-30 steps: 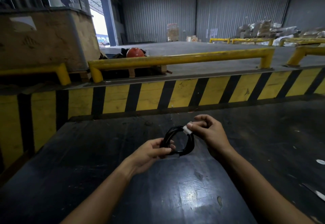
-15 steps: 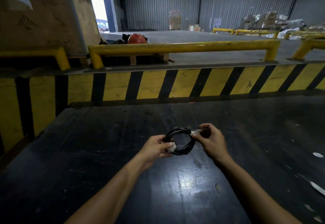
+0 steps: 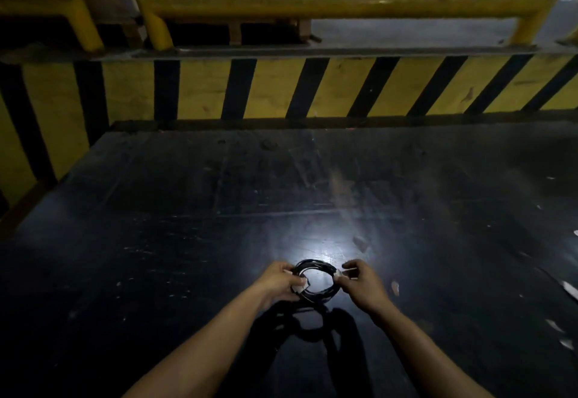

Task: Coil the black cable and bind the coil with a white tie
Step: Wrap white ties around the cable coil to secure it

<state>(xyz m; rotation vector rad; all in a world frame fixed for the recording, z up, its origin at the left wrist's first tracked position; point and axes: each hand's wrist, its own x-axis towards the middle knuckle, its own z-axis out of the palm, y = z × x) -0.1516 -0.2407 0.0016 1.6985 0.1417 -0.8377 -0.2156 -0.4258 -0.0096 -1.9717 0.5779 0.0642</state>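
Low centre of the frame, my left hand (image 3: 276, 280) and right hand (image 3: 364, 283) pinching opposite sides of the coiled black cable (image 3: 316, 279), white tie (image 3: 339, 273) under right fingertips, above dark table (image 3: 187, 241).

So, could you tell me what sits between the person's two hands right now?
In the head view, the coiled black cable spans the gap, gripped by the left hand and right hand, with white pieces at both grips.

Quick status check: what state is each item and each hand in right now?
black cable: coiled into a ring, held above the table.
white tie: on the coil's right side, pinched by the right hand; whether fastened, cannot tell.
left hand: gripping the coil's left side.
right hand: closed on the tie.
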